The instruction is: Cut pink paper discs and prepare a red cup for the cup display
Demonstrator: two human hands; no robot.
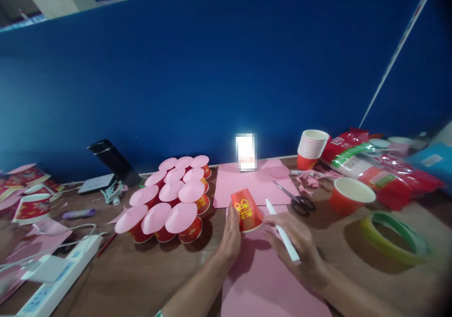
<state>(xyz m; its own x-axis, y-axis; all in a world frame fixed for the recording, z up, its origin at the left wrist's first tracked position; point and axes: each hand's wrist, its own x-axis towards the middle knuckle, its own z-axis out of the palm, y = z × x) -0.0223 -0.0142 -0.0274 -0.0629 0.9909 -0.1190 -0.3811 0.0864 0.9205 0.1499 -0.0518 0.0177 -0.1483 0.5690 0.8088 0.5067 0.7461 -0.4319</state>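
Observation:
My left hand (pixel 230 237) is closed around the left side of a red paper cup (pixel 247 209) with yellow lettering. The cup is upside down and tilted, its wide rim toward the lower right. In my right hand (pixel 300 241) is a white pen (pixel 285 237), its tip pointing up and away from me. The fingertips of that hand are close to the cup's rim; whether they touch it I cannot tell. Beneath both hands lies a pink paper sheet (pixel 268 284). Behind the cup is another pink sheet (pixel 229 180), with black-handled scissors (pixel 300 204) at its right edge.
Several upturned red cups topped with pink paper discs (pixel 181 217) stand left. Rightward are a cup stack (pixel 312 147), a single cup (pixel 353 197), green-yellow tape (pixel 376 246) and a red cup package (pixel 367 159). A lit screen (pixel 246 152) leans behind; a power strip (pixel 61 279) lies left.

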